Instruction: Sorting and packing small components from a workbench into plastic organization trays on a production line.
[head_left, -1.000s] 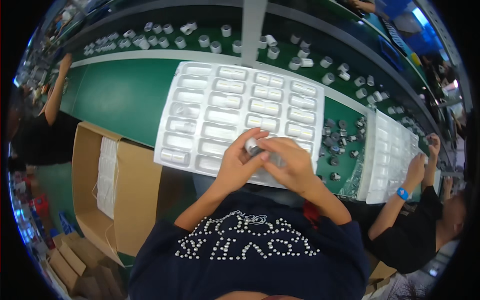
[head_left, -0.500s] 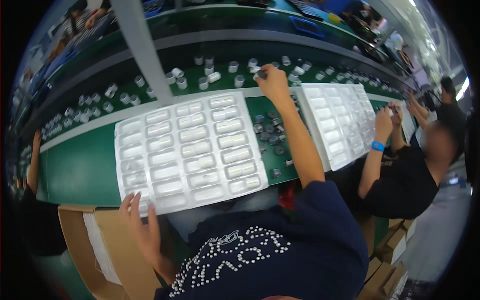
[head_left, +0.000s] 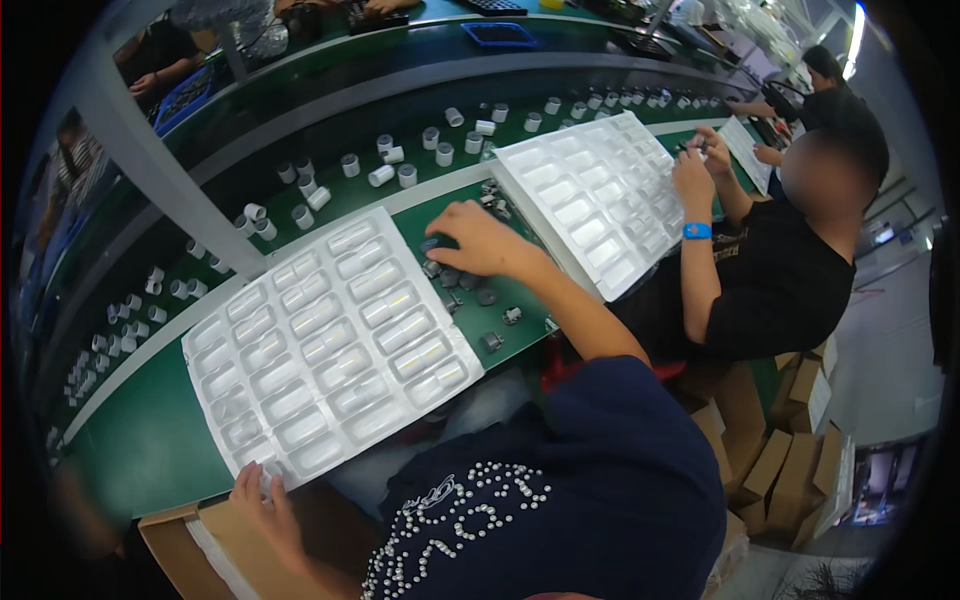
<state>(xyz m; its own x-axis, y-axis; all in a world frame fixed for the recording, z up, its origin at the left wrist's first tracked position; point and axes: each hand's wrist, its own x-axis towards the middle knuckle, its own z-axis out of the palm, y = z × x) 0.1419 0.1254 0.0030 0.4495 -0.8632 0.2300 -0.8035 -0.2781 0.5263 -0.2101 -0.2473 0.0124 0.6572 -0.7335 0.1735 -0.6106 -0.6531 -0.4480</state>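
A white blister tray [head_left: 330, 345] with rows of oblong pockets lies on the green bench in front of me. My left hand [head_left: 257, 497] grips its near left corner, fingers on the rim. My right hand [head_left: 478, 240] reaches out to the right of the tray and rests, fingers curled down, on a scatter of small dark parts [head_left: 482, 300]. One dark part sits under its fingertips; whether it is gripped is hidden.
A second white tray [head_left: 590, 200] lies to the right, where a co-worker's hands [head_left: 697, 165] work at its far edge. Several white cylinders [head_left: 390, 165] ride the dark conveyor behind. A cardboard box [head_left: 195, 545] stands at lower left, with more boxes [head_left: 790, 450] at right.
My right hand has drawn back from the far edge of the bench to the dark parts beside the tray. My left hand stays on the tray's corner.
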